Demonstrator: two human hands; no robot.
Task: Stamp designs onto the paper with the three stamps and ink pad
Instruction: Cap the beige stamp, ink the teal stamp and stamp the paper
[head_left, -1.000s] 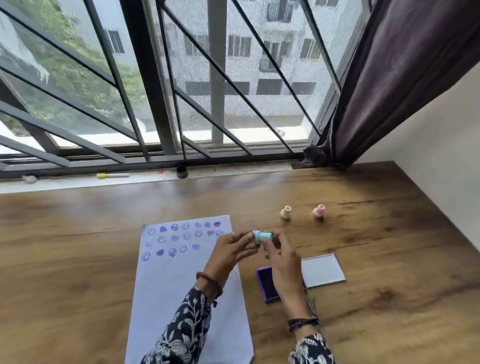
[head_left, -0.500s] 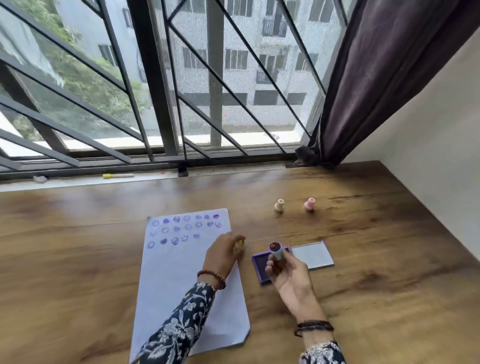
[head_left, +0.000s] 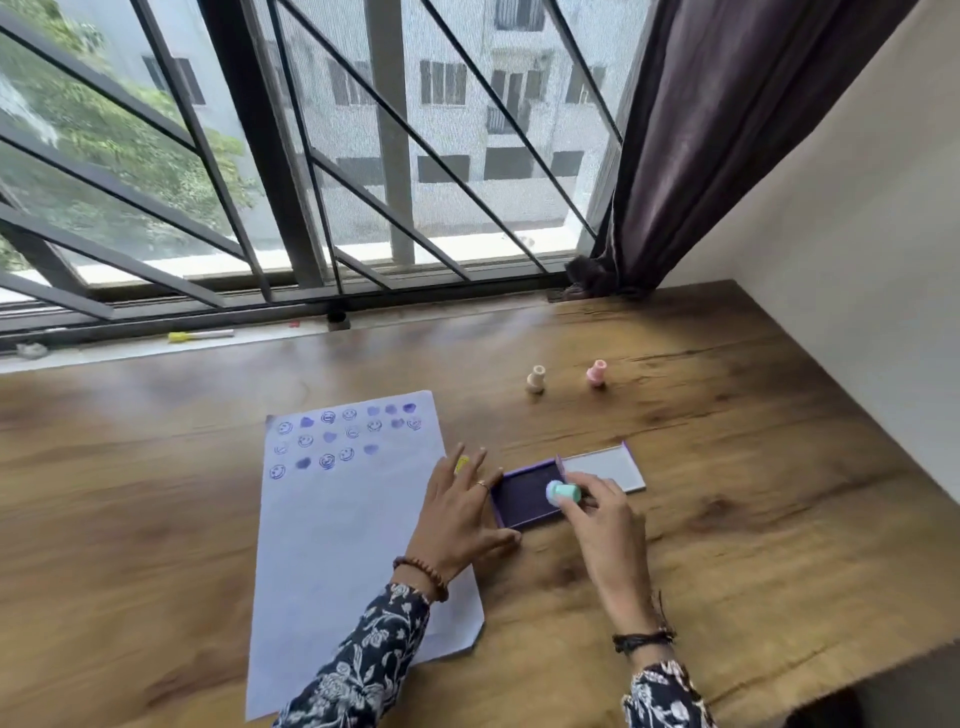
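While no writing is legible, right hand (head_left: 597, 506) presses teal stamp (head_left: 563, 492) into ink pad (head_left: 524, 493).

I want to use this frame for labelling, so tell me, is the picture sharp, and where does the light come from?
Head view: daylight enters through the barred window, leaving a pale sheen on the far table. Wide-angle bending shows in the window bars and table edge. Slight motion blur softens the right hand, the mint stamp and the prints on the paper; the ink pad reads clearly.
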